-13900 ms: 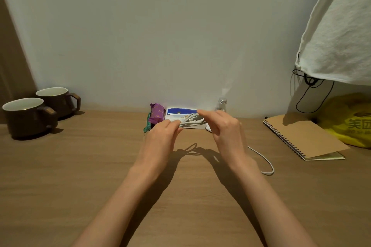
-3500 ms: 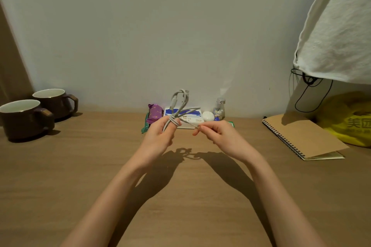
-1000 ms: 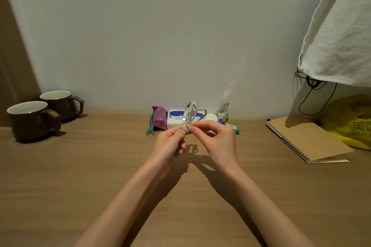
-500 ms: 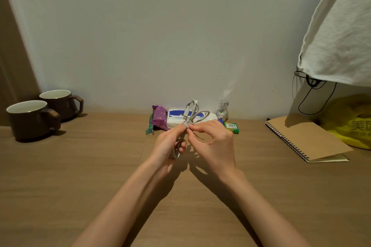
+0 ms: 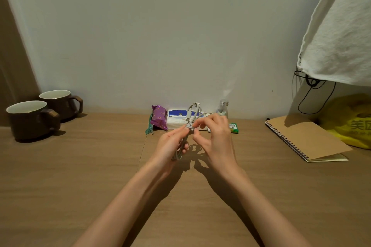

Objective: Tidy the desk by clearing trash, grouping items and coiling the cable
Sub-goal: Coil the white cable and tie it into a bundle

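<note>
The pale grey charging cable is bundled into a long skinny loop and held up off the wooden tabletop, right in the middle between both hands. The left hand is clamped around the lower part of the bundle, I'd guess so the loops don't spring apart. The right hand is pinched on the wrapped bit at the waist, fingertips together, looks like it's tucking the end in to lock the coil.

Small stuff sits grouped against the wall: purple snack wrapper, blue-and-white tissue pack, little glass bottle, green box. Two dark brown mugs are paired far left, and the kraft spiral notebook sits off right, out of the way.
</note>
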`<action>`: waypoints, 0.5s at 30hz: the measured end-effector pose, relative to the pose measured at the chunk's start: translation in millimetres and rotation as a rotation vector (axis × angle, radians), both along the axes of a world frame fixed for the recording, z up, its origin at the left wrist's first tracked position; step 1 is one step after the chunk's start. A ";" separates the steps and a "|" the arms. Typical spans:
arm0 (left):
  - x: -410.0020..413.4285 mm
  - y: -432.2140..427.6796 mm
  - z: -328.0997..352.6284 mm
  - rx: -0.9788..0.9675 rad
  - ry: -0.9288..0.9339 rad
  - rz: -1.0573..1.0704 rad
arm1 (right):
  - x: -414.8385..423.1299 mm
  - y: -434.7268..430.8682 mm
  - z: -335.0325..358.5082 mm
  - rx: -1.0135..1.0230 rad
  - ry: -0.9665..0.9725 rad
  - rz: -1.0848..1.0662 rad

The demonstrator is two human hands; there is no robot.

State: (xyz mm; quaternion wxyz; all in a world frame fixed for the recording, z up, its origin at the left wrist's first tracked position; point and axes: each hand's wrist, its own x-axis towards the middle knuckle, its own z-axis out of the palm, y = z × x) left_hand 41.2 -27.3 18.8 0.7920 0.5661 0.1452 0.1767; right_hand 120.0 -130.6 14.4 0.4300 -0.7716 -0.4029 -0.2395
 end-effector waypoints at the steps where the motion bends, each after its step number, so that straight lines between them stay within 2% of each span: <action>1: -0.1 1.4 0.2 0.006 0.001 0.002 | 0.3 0.0 0.6 0.016 0.017 0.005; 4: 0.6 3.5 1.0 0.051 -0.004 0.017 | -1.1 -1.8 4.0 0.126 0.092 0.020; 6: 0.9 2.5 1.5 0.080 0.007 0.021 | -0.2 -3.5 4.6 0.149 0.077 0.016; 10: 1.3 0.5 2.5 0.030 0.023 -0.010 | 1.8 -3.7 0.1 0.042 -0.142 0.013; 15: 2.2 4.3 2.3 -0.064 0.008 -0.034 | 8.1 -3.4 -4.8 -0.102 -0.244 0.028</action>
